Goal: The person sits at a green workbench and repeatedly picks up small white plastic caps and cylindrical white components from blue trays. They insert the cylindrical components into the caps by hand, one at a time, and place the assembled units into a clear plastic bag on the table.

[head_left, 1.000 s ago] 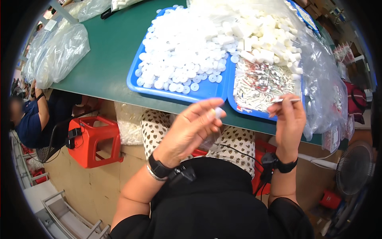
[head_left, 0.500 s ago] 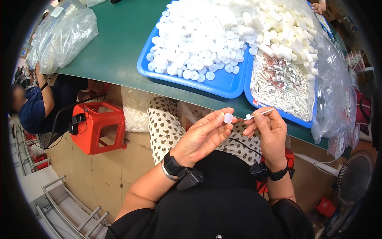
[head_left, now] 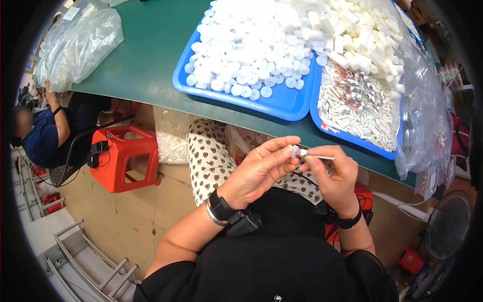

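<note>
Over the lap, the left hand (head_left: 259,168) pinches a small white plastic cap (head_left: 295,149) between its fingers; the right hand (head_left: 336,173) grips a thin white plastic stick (head_left: 317,157) against it. Beyond, blue plastic trays (head_left: 282,103) sit on the green surface (head_left: 146,55).

The person wears a black short-sleeved top (head_left: 282,261) whose sleeves end above the elbows, leaving both forearms bare. Over the lap lies cream fabric (head_left: 211,156) printed with small dark brown heart-like spots. The left wrist carries a black watch (head_left: 221,205) on a broad black strap, with a thin silver bangle (head_left: 213,215) just behind it. The right wrist carries a black band (head_left: 349,221). A small black device (head_left: 245,223) with a thin black cable is clipped at the chest
</note>
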